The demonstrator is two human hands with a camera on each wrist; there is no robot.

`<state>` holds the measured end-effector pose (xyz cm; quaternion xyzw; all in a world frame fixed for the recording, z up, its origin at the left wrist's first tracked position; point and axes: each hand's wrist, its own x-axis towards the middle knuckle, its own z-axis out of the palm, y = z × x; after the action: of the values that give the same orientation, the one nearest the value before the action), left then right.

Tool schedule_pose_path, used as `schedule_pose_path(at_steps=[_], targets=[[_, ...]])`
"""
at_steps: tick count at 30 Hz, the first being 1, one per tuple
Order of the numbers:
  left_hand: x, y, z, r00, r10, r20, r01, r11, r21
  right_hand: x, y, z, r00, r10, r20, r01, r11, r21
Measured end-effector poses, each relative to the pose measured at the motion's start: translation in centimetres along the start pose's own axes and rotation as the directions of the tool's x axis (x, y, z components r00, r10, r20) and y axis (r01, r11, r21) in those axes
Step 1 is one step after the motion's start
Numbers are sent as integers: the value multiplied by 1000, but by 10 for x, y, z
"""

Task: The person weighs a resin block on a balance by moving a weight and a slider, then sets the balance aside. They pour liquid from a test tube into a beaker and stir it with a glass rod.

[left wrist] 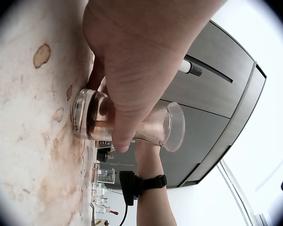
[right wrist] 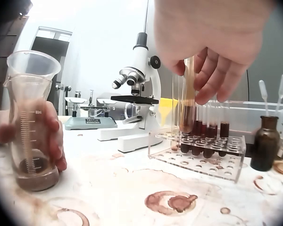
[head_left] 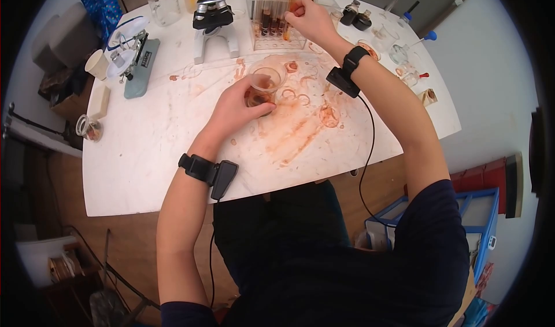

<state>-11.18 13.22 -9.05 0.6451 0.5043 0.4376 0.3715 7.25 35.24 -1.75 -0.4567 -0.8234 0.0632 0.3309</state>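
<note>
My left hand (head_left: 238, 105) is curled round a clear graduated glass vessel (head_left: 263, 90) with a flared rim and a little dark liquid at its base; it stands upright on the stained table. At the back, my right hand (right wrist: 210, 56) pinches the upper part of a test tube (right wrist: 188, 113) with brownish liquid low inside, above the front of a clear rack (right wrist: 198, 167). Whether the tube's lower end is in a rack hole I cannot tell. Several other tubes (right wrist: 224, 127) with dark red liquid stand in the rack.
A microscope (head_left: 214, 23) stands left of the rack, with a balance (head_left: 141, 67) farther left. Dark bottles (head_left: 362, 20), glassware and blue-bulbed droppers line the right side. A small jar (head_left: 88, 128) sits at the table's left edge. Reddish stains (head_left: 295, 130) mark the tabletop (head_left: 144, 153).
</note>
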Motion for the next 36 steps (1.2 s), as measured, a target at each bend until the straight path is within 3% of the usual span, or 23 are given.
schedule_pose_path(at_steps=[11, 18, 21, 36], targets=[[-2, 2, 4, 997, -82, -4, 81, 990, -112, 9, 35, -17, 989, -21, -144, 18, 1000, -23], [-1, -1, 4, 997, -82, -6, 80, 988, -133, -1, 55, -30, 995, 46, -91, -52, 997, -65], [0, -4, 5, 996, -91, -15, 89, 989, -116, -6, 54, -27, 993, 75, -90, -70, 996, 60], [0, -12, 6, 996, -88, -25, 85, 989, -125, -9, 62, 7, 992, -86, -90, 89, 996, 24]])
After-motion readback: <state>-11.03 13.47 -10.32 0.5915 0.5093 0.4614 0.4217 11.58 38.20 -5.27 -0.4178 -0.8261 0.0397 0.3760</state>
